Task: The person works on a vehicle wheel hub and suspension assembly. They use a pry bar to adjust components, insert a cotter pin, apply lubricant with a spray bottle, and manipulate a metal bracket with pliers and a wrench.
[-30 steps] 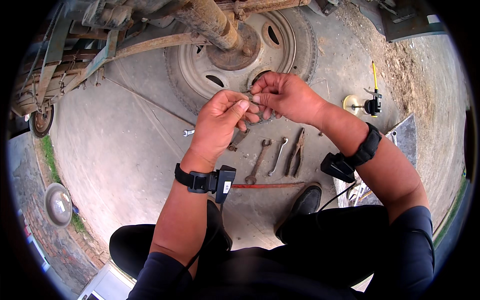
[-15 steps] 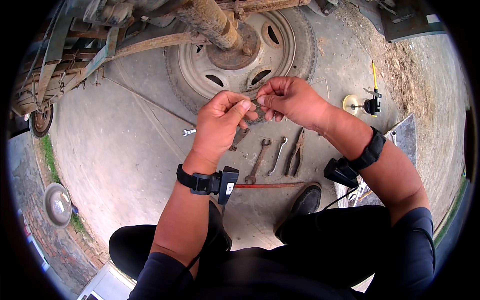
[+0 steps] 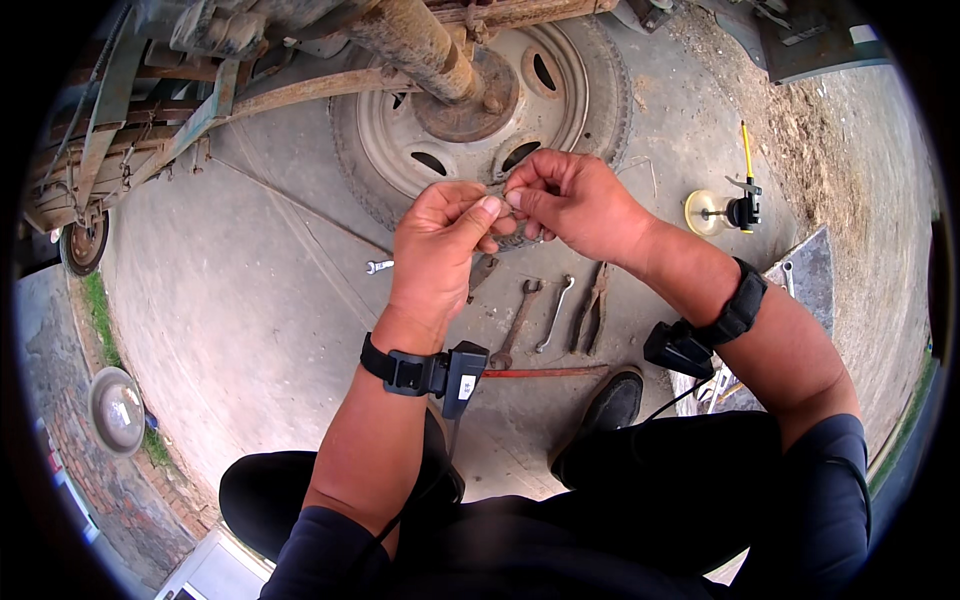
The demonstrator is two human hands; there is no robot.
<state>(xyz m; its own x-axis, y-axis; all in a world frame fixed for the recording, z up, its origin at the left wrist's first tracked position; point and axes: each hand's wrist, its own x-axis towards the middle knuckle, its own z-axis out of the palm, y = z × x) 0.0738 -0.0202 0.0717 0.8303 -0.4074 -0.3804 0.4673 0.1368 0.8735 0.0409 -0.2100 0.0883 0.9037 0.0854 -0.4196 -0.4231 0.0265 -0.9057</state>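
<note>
Over the tyre's lower edge, my left hand (image 3: 445, 230) and my right hand (image 3: 575, 205) meet, thumbs and forefingers pinched on a small, thin, dark piece, perhaps metal, too small to name. Behind them is a grey steel wheel (image 3: 560, 110) in a tyre (image 3: 605, 120), with a rusty hub and shaft (image 3: 440, 75). Below lie a rusty open-end wrench (image 3: 520, 320), a chrome wrench (image 3: 555, 315), worn pliers (image 3: 592, 310) and a red bar (image 3: 540, 372). A small silver wrench (image 3: 380, 266) lies left of my left hand.
A rusty vehicle frame (image 3: 150, 130) spans the upper left, above a small wheel (image 3: 85, 240). A yellow-handled oil can (image 3: 745, 205) stands right of my right hand. A metal tray (image 3: 805, 275) with tools lies at right, a round metal bowl (image 3: 115, 410) at left.
My right hand moved slightly down, then back a little left toward my left fingers. My left wrist has shifted a little right. Both hands stay pinched together over the tyre.
</note>
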